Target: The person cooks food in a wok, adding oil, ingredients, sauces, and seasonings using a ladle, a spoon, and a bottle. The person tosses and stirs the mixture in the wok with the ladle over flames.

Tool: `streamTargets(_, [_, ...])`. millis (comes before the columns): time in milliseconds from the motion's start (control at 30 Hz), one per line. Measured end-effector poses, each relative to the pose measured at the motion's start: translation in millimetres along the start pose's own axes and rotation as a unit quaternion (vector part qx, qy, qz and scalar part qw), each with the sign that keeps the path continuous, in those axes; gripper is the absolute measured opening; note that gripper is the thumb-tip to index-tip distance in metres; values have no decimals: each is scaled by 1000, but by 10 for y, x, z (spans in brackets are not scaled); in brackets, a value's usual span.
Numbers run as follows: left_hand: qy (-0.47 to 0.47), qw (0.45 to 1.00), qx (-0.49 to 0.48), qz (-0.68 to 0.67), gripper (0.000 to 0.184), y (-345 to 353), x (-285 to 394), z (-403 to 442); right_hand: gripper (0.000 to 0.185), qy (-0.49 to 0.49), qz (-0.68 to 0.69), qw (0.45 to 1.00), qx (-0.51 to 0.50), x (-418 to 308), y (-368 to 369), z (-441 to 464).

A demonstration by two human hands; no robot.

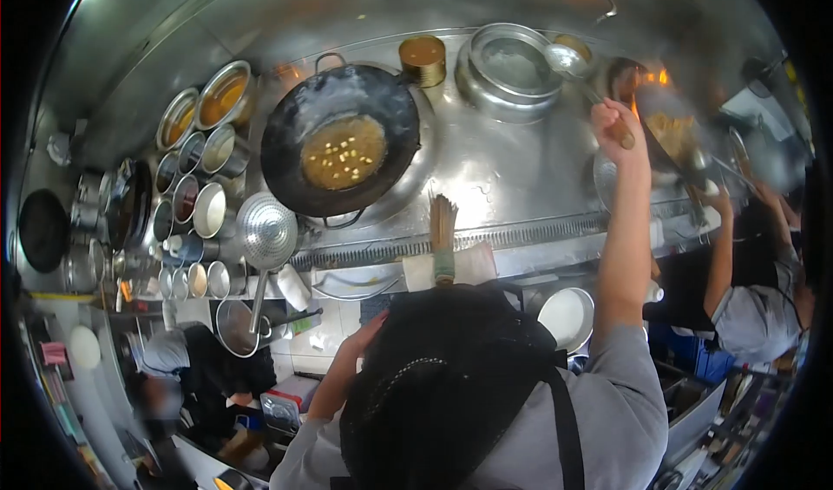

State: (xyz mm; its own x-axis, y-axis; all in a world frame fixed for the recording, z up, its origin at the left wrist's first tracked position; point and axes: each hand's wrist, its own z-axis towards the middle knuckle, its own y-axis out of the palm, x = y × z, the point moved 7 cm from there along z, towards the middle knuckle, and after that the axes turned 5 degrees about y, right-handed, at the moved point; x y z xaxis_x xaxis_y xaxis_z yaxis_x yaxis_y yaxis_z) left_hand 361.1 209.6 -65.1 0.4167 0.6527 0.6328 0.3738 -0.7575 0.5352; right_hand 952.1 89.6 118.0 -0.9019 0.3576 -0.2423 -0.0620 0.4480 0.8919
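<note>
My right hand [619, 129] is closed round the wooden-ended handle of a ladle [566, 60], reaching up at the right. The ladle's bowl is over the right rim of a steel pot [514, 67] of cloudy liquid. My left hand [368, 332] is low, beside my head and partly hidden by it; its fingers do not show clearly. In front, a black wok [286, 134] holds bubbling brown liquid with small pale cubes [345, 155]. A bamboo brush [442, 230] lies at the stove's front edge on a cloth [474, 263].
A perforated skimmer [267, 230] and several seasoning containers [209, 209] stand left of the wok. A tin can [423, 61] sits behind. At the right, a co-worker [755, 316] works at a flaming wok [672, 134]. Another person [208, 369] is at the lower left.
</note>
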Motion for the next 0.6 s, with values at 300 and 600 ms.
streamTargets(300, [-7, 1000, 28, 10, 59, -164, -203, 71, 20, -26, -9, 999, 34, 7, 18, -38])
streamTargets(600, [-27, 998, 51, 28, 60, -340, -411, 105, 19, -23, -24, 999, 25, 28, -25, 14])
